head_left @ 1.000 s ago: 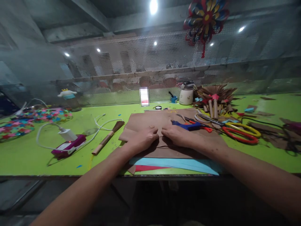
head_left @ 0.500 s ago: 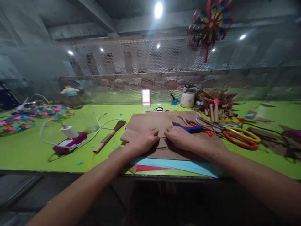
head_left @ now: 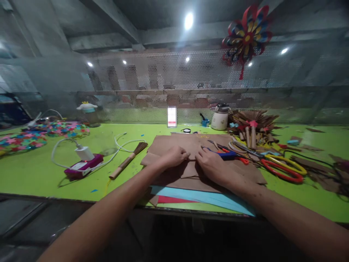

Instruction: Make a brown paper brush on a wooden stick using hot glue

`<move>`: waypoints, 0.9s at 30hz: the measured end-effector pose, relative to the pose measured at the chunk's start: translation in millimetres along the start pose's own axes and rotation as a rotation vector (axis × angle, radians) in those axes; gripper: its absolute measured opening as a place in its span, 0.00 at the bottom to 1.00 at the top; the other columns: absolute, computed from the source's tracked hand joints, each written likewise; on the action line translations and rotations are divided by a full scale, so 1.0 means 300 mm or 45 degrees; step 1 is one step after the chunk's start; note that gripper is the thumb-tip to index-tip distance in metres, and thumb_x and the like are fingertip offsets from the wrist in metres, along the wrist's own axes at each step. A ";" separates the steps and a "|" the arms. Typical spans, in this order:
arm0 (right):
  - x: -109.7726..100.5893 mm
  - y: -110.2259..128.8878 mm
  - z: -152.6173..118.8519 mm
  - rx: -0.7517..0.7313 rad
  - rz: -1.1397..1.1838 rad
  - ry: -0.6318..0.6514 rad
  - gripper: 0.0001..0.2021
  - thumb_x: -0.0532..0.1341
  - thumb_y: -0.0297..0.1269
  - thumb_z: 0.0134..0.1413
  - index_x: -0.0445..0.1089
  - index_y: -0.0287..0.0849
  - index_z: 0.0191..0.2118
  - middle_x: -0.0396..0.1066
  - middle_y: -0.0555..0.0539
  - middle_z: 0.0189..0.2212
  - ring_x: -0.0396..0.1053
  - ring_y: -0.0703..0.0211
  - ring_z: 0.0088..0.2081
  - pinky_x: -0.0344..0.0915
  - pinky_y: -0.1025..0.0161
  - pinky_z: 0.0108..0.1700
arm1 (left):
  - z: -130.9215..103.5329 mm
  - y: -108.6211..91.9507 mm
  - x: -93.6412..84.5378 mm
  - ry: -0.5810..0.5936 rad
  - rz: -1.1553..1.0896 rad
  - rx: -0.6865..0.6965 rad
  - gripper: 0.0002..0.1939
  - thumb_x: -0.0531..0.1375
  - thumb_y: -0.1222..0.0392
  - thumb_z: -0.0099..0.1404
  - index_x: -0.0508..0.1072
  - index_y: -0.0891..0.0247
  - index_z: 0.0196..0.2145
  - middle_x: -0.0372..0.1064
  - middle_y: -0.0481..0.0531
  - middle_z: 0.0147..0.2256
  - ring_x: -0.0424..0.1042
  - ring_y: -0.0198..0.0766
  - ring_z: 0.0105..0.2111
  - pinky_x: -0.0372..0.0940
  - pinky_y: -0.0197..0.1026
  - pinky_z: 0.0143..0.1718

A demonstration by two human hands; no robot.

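My left hand (head_left: 176,156) and my right hand (head_left: 210,163) rest close together on a piece of brown kraft paper (head_left: 191,170). The fingers of both are curled and pinch at the paper; the fingertips are partly hidden. This piece lies over larger brown sheets (head_left: 169,142). A pale blue paper strip (head_left: 196,194) and a red one (head_left: 173,199) stick out from beneath, toward the table edge. Touching distance from my right hand, a blue-handled tool (head_left: 228,155) lies on the sheets. Large scissors with red and yellow handles (head_left: 283,171) lie farther right.
On the left are a tied brown paper bundle (head_left: 128,161), a purple power strip (head_left: 81,167) with a white charger and cable, and colourful paper stars (head_left: 65,129). Behind stand a lit phone (head_left: 171,117) and a white jug (head_left: 219,119). Brown paper crafts (head_left: 253,127) crowd the right.
My hands have slid slightly away from me along the brown paper, and its front flap shows more below them. The whole view has shifted a little.
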State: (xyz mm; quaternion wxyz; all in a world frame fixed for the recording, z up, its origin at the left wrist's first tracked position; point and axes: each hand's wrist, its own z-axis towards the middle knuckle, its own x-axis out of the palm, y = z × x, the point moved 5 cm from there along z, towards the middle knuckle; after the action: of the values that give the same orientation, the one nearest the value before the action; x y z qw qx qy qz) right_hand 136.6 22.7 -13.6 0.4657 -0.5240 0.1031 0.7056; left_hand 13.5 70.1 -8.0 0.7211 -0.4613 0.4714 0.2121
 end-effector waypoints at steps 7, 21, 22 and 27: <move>-0.011 -0.007 -0.004 0.077 0.116 -0.131 0.09 0.50 0.22 0.52 0.66 0.37 0.31 0.66 0.41 0.31 0.62 0.53 0.34 0.58 0.61 0.36 | -0.040 0.020 0.016 0.145 -0.282 -0.080 0.24 0.52 0.41 0.55 0.63 0.65 0.17 0.52 0.44 0.15 0.48 0.29 0.17 0.46 0.36 0.19; -0.021 -0.127 0.016 0.401 1.404 0.102 0.13 0.57 0.43 0.50 0.72 0.38 0.30 0.72 0.47 0.27 0.66 0.59 0.31 0.60 0.65 0.32 | -0.064 -0.039 -0.006 0.077 -0.542 0.170 0.19 0.54 0.48 0.58 0.65 0.67 0.20 0.51 0.43 0.19 0.50 0.28 0.21 0.47 0.33 0.21; -0.015 -0.130 0.013 0.435 1.439 0.108 0.14 0.58 0.44 0.48 0.72 0.37 0.28 0.71 0.48 0.25 0.66 0.60 0.29 0.60 0.66 0.30 | -0.066 -0.047 -0.010 0.070 -0.538 0.172 0.19 0.54 0.48 0.59 0.65 0.67 0.21 0.52 0.44 0.19 0.51 0.28 0.21 0.48 0.32 0.21; 0.002 -0.138 0.004 0.567 1.687 0.045 0.12 0.63 0.42 0.43 0.70 0.37 0.25 0.68 0.50 0.21 0.63 0.65 0.24 0.57 0.68 0.26 | -0.085 -0.089 -0.041 0.003 -0.510 0.246 0.16 0.54 0.51 0.59 0.68 0.67 0.22 0.56 0.45 0.20 0.56 0.29 0.23 0.52 0.32 0.24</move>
State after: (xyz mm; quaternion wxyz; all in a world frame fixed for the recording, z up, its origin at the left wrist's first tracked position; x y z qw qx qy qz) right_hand 167.5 46.4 0.7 0.0320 -0.2543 0.5507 0.7944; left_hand 15.1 36.7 11.8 0.7892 -0.4748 0.3891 0.0180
